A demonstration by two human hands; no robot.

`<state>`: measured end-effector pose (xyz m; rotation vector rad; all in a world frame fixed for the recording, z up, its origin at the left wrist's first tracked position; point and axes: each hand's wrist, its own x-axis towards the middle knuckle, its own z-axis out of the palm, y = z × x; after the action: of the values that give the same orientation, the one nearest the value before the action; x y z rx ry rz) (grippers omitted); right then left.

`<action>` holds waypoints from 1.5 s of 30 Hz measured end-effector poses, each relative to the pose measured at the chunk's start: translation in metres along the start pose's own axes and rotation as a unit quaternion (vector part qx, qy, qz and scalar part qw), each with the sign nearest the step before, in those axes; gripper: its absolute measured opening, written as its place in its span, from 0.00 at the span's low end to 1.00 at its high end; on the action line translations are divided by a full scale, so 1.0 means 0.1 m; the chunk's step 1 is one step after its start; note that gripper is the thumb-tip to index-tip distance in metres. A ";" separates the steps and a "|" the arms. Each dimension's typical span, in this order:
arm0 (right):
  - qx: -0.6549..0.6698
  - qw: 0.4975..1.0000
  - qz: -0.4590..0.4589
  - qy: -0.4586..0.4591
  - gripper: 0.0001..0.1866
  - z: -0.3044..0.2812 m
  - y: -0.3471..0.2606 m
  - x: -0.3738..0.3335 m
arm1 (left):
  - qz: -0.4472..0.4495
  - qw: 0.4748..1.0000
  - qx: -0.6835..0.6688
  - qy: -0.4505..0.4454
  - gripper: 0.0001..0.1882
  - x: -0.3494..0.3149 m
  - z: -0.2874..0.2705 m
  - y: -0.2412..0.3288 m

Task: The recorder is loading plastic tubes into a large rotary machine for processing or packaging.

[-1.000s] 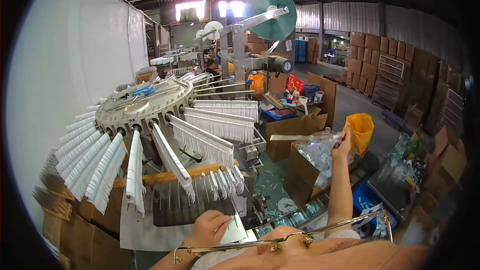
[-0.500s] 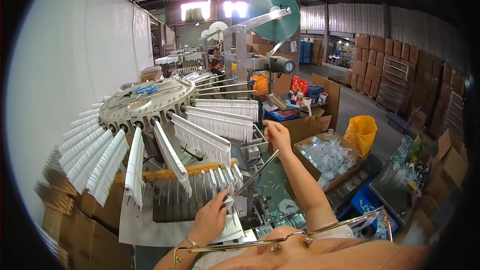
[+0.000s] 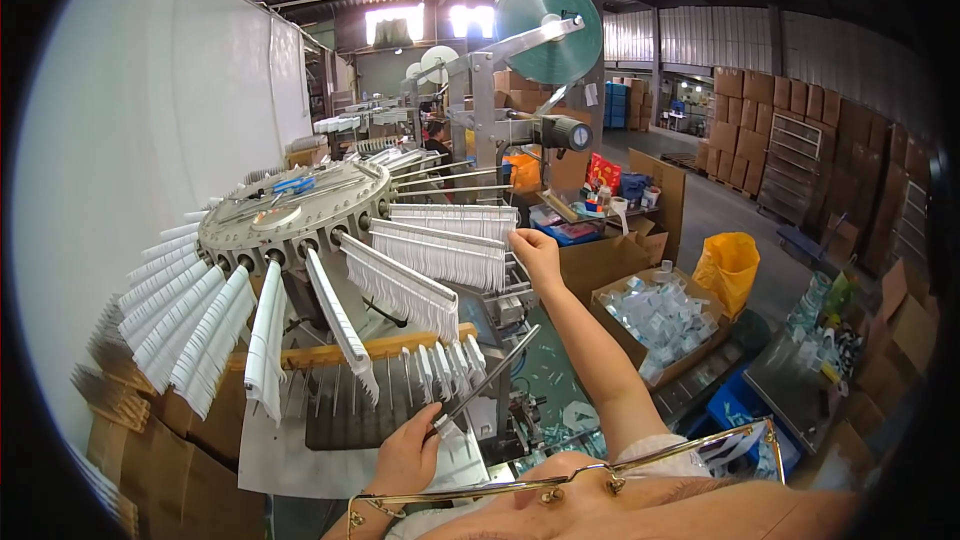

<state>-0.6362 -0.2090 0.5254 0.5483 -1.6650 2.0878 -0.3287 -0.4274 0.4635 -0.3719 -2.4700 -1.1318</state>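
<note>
My left hand (image 3: 408, 453) is closed round the lower end of a slim grey metal bar (image 3: 492, 376), which slants up to the right; a small white piece shows by its fingertips. My right hand (image 3: 536, 256) is pinched at the outer end of a spoke loaded with a row of thin white strips (image 3: 440, 252); what lies between its fingers is hidden. That spoke belongs to a round metal carousel (image 3: 335, 194), with white rows hanging from many of its spokes. Below, several white pieces (image 3: 445, 365) stand on a rack of metal rods with a wooden bar (image 3: 350, 348).
A large green reel (image 3: 548, 28) hangs on a metal frame above the carousel. To the right stand a carton of small clear packets (image 3: 660, 322), a yellow bag (image 3: 724, 272) and a blue bin (image 3: 735, 405). A white wall (image 3: 150, 140) borders the left.
My right hand has moved left and slightly up to the end of the white row. My left hand has shifted left and down with the bar, away from the white pieces on the rack.
</note>
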 end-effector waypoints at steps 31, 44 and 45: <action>0.061 0.998 0.013 -0.021 0.12 -0.30 -1.27 -3.63 | 0.527 0.849 -0.029 0.028 0.17 0.15 -0.41 -0.33; -0.423 0.895 -0.136 0.022 0.08 0.89 -1.77 -4.00 | -0.064 0.930 -0.359 -0.043 0.04 1.12 0.55 -2.10; -0.437 0.889 -0.137 0.017 0.08 0.94 -1.77 -3.93 | -0.023 0.934 -0.355 -0.027 0.04 1.19 0.59 -2.10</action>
<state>-0.2060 -0.2944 0.4758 0.3920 -2.1120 0.9693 -0.5311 -0.5070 0.3440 -0.5463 -2.0314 -2.0409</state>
